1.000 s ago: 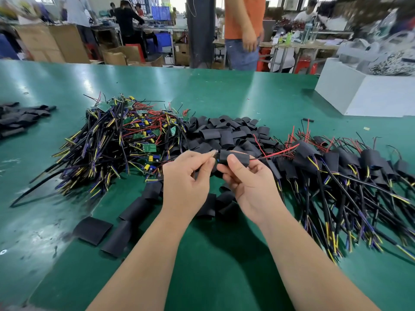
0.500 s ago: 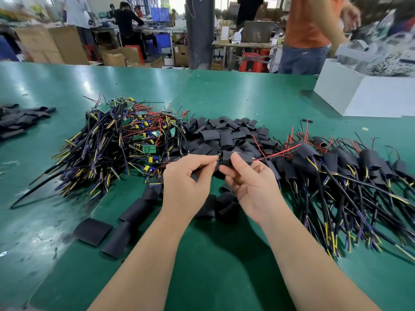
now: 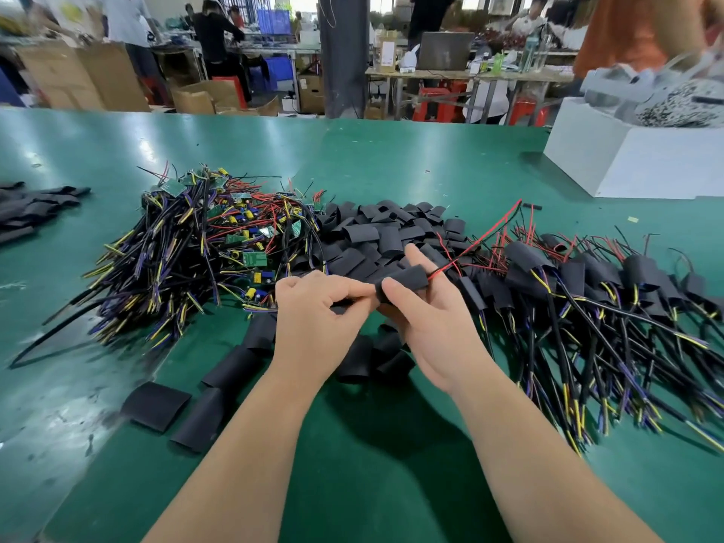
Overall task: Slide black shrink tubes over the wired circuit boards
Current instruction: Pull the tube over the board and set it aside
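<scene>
Tube [image 3: 403,282] sits pinched in the right hand [image 3: 427,327]; left hand [image 3: 317,307] grips the cable [image 3: 339,306] at its mouth, likely feeding the board inside.

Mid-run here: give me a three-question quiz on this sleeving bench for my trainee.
1. True or false: thin red wires stick out of the black shrink tube held by the right hand.
2. The pile of already sleeved boards lies on the green table's: A left, B right, C far edge?
3. Fill in: the rectangular box at the far right is coloured ____.
Key: 1 true; 2 B; 3 white.
</scene>
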A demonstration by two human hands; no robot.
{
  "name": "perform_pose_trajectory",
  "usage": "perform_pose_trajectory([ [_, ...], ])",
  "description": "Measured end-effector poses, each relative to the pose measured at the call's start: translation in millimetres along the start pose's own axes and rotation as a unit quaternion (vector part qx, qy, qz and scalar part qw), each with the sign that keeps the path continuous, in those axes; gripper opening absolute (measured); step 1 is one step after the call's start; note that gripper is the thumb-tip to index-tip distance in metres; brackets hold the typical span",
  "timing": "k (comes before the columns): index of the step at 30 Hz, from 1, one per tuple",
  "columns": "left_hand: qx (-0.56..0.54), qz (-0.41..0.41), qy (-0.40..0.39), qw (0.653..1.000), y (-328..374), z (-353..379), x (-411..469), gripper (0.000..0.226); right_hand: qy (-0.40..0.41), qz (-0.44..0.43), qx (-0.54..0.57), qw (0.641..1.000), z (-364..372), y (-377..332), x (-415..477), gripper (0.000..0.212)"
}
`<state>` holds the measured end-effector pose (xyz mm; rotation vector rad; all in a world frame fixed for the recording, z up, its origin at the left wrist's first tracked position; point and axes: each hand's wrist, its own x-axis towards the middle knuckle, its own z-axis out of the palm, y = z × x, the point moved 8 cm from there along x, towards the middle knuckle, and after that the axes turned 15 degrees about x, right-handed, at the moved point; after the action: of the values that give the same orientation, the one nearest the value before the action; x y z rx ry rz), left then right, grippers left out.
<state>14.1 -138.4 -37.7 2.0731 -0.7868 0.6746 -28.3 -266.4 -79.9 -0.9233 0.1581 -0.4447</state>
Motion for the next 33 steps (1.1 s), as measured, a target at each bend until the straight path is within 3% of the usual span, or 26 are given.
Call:
perform_pose_trajectory([
  [3,-0.049,0.069,-0.004,0.996,12.2,0.8,0.3,0.016,0.071,-0.047,0.125,0.989,-9.6,-20.4,1.0,0.057],
  [5,-0.049,0.087,0.003,0.995,14.9,-1.4,0.1,0.024,0.104,-0.071,0.203,0.971,-21.8,-41.0,2.3,0.033],
  [7,-0.032,0.076,0.024,0.996,9.7,-7.4,1.8,0.027,0.111,-0.1,0.226,0.963,-35.1,-64.6,2.4,0.011],
  [9,-0.003,0.032,0.049,0.998,-4.3,-14.9,4.6,0.029,0.141,-0.134,0.22,0.956,-51.7,-83.8,0.4,0.008],
  [11,0.059,-0.041,0.059,0.996,-23.9,-19.5,7.5,0.029,0.207,-0.213,0.108,0.949,-73.6,-107.2,-7.6,0.014],
  [12,0.11,-0.086,0.055,0.989,-35.1,-20.1,7.4,0.027,0.245,-0.266,-0.009,0.932,-82.3,-121.7,-13.9,0.018],
  [14,0.213,-0.183,0.025,0.96,-57.9,-18.2,2.5,0.029,0.297,-0.341,-0.292,0.843,-83.8,-144.6,-24.8,0.027],
  [15,0.246,-0.222,0.0,0.943,-67.8,-16.3,-1.0,0.036,0.306,-0.355,-0.389,0.793,-81.2,-150.5,-27.7,0.028],
  [16,0.267,-0.252,-0.028,0.93,-76.1,-14.3,-3.7,0.043,0.307,-0.353,-0.444,0.765,-81.1,-151.7,-27.0,0.028],
  [20,0.286,-0.308,-0.099,0.902,-93.8,-6.9,-10.5,0.053,0.332,-0.228,-0.578,0.71,-93.1,-130.9,-13.7,0.028],
  [23,0.29,-0.305,-0.104,0.901,-93.6,-3.4,-11.7,0.052,0.285,-0.229,-0.62,0.695,-80.0,-110.0,-6.6,0.031],
  [27,0.286,-0.308,-0.112,0.9,-95.4,1.0,-12.7,0.051,0.231,-0.12,-0.718,0.646,-83.2,-72.9,10.6,0.06],
  [29,0.288,-0.308,-0.113,0.9,-96.7,2.0,-13.4,0.051,0.239,-0.085,-0.727,0.638,-91.8,-66.5,14.0,0.061],
  [33,0.28,-0.317,-0.11,0.9,-98.7,1.2,-13.7,0.051,0.258,-0.104,-0.716,0.64,-95.5,-71.1,14.3,0.045],
])
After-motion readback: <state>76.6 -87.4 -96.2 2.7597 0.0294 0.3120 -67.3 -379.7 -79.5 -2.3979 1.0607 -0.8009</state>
